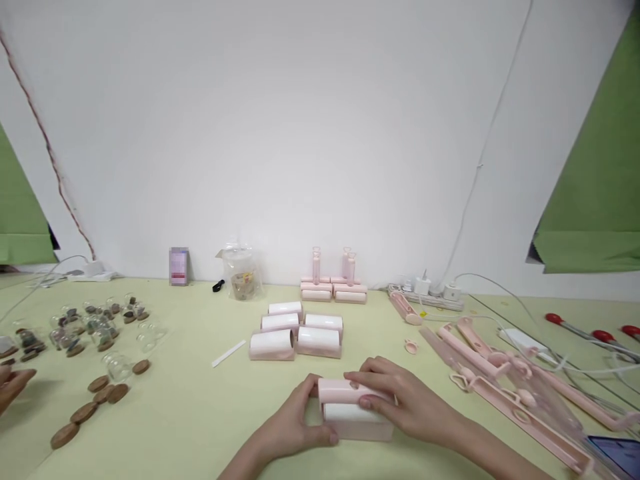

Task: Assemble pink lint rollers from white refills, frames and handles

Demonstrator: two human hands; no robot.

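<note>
A lint roller head, a white roll in a pink case, is at the near middle of the table. My left hand grips its left end between thumb and fingers. Over its top and right side, my right hand is closed, fingertips pressing on the pink upper part. Just beyond lie several white rolls in pale pink holders. Assembled pink lint rollers stand against the wall, some with upright handles. To the right are long pink handle parts and a small pink ring piece.
Glass domes and brown discs cover the left side, where another person's hand shows. A power strip with cables, red-ended tools and a phone are right. A white strip and plastic bag lie left of centre.
</note>
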